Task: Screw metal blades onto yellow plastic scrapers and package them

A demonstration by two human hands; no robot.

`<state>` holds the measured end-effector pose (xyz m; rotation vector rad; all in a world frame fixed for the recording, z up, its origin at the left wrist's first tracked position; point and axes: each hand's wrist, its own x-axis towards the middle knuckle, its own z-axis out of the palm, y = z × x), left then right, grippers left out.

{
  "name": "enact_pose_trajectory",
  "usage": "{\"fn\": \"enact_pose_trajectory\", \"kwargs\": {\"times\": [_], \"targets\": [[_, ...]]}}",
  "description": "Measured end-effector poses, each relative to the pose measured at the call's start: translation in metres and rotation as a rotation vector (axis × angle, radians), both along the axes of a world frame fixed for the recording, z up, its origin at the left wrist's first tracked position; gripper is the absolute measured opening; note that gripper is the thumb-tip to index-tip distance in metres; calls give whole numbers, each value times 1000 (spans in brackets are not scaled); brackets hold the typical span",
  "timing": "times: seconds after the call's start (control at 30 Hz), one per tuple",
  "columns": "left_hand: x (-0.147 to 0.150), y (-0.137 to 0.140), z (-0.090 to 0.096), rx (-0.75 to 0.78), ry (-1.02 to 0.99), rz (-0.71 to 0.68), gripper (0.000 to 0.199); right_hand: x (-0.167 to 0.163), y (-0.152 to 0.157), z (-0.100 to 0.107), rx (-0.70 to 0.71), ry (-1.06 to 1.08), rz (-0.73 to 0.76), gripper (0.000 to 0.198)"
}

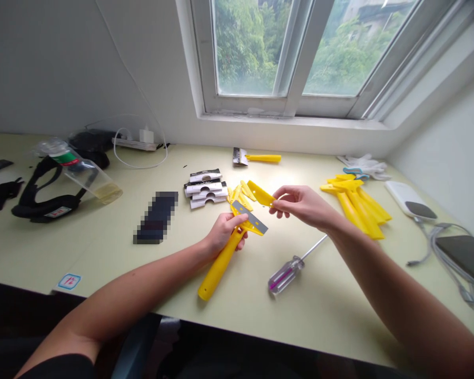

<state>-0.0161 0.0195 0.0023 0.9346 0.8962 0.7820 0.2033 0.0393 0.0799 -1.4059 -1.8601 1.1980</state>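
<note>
My left hand (223, 234) grips a yellow scraper (221, 266) near its head, the handle slanting down toward the table's front edge. A flat grey blade (252, 218) lies across the scraper head, with my left thumb on it. Between the thumb and fingers of my right hand (294, 202) is a yellow plastic blade cover (260, 195), raised just above the scraper head and apart from it. Several similar yellow covers (243, 197) lie in a pile behind my left hand. On the table below my right forearm rests a screwdriver (286, 275) with a clear handle.
Several yellow scraper handles (357, 208) are heaped at the right, near white gloves (365, 166). White-and-black packages (206, 188) are stacked left of the covers, beside a dark pixelated object (156, 218). A packaged scraper (263, 158) lies at the back. A tilted bottle (87, 176) is at the left.
</note>
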Motion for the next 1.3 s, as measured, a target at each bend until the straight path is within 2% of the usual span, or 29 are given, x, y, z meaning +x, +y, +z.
{"fn": "enact_pose_trajectory", "kwargs": {"times": [0.2,0.3,0.47,0.63,0.83,1.07,1.3], "targets": [[-1,0,-2,11,-74,-13,33,-22,-19,1,222,-183,-32,29],[-2,-1,-3,28,-104,-32,28,-26,-19,-6,197,-201,-44,27],[-3,0,-6,46,-171,-43,22,-27,-17,-15,128,-201,18,22],[-2,-1,-5,64,-190,-37,28,-29,-21,-15,108,-178,53,21],[1,-4,-4,133,-70,-8,37,-33,-21,-17,217,-290,46,17],[3,-3,-5,185,-79,7,38,-33,-20,-20,313,-315,-3,23],[4,-8,-3,216,-96,-39,36,-30,-14,-21,101,-166,73,27]]}}
